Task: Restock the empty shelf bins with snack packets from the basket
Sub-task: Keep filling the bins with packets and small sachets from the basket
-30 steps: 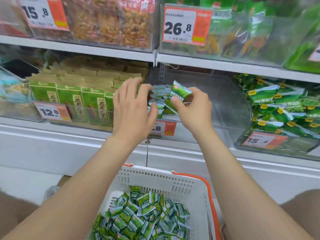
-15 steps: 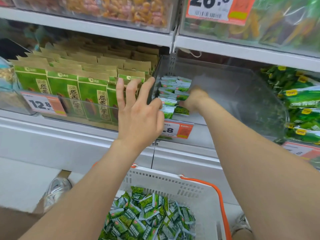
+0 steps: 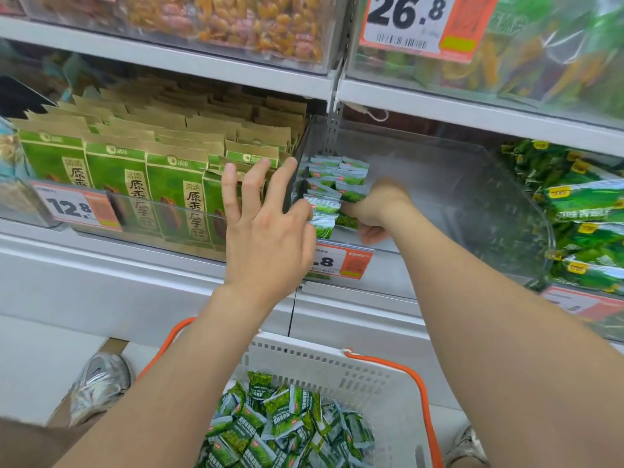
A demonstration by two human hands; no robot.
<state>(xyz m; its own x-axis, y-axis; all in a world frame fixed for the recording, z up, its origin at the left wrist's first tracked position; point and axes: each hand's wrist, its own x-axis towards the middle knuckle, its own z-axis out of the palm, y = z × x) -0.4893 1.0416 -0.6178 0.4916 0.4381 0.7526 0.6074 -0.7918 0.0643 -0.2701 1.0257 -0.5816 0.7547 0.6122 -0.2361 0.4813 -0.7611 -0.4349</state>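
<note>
Packets are being stacked at the bin's 9 o'clock, seemingly steadied by the left hand, splayed open; right hand's grip can't be told. Basket grab's likely next.

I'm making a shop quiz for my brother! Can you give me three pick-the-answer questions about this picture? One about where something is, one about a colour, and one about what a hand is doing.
1. Where in the clear plastic shelf bin is the stack of small green-and-white snack packets?
A) against its left wall
B) against its right wall
C) in the middle

2. What colour are the handles of the white plastic basket?
A) blue
B) orange
C) black

3. How does the left hand hold its fingers?
A) spread out straight
B) balled in a fist
C) wrapped round a bottle

Answers:
1 A: the packets are piled against the bin's left wall.
2 B: orange handles curve over the white rim.
3 A: the fingers fan out beside the stack.
</note>
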